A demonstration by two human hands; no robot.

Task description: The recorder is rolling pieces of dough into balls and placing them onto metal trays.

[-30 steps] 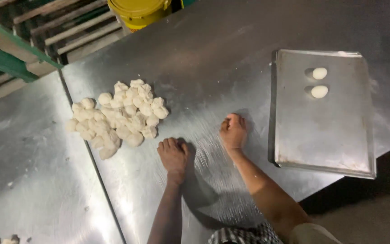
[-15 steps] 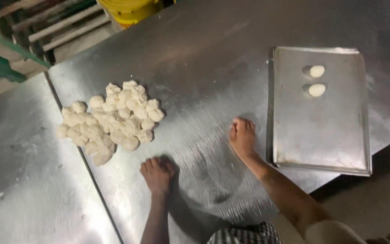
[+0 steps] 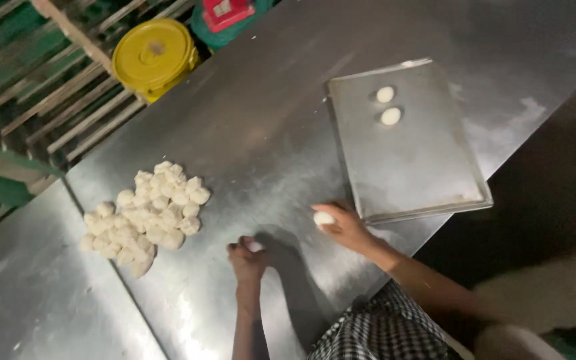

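My left hand (image 3: 248, 258) rests on the steel table (image 3: 261, 140), fingers curled over a small white dough ball (image 3: 255, 246). My right hand (image 3: 345, 227) is lifted a little beside the near left corner of a metal baking tray (image 3: 428, 173) and holds another dough ball (image 3: 323, 218) at its fingertips. Two shaped dough balls (image 3: 388, 105) lie on the tray's far part. A heap of several raw dough pieces (image 3: 147, 215) lies on the table to the left of my left hand.
A yellow lidded bucket (image 3: 153, 57) stands beyond the table's far edge, next to wooden racks (image 3: 41, 100). A red and green object (image 3: 228, 15) sits behind it. A second steel surface (image 3: 28, 300) adjoins on the left. The table's right edge drops to dark floor.
The view shifted, bringing the bucket into sight. My right hand rose off the table with its dough ball toward the tray corner. My left hand kept rolling its piece in place.
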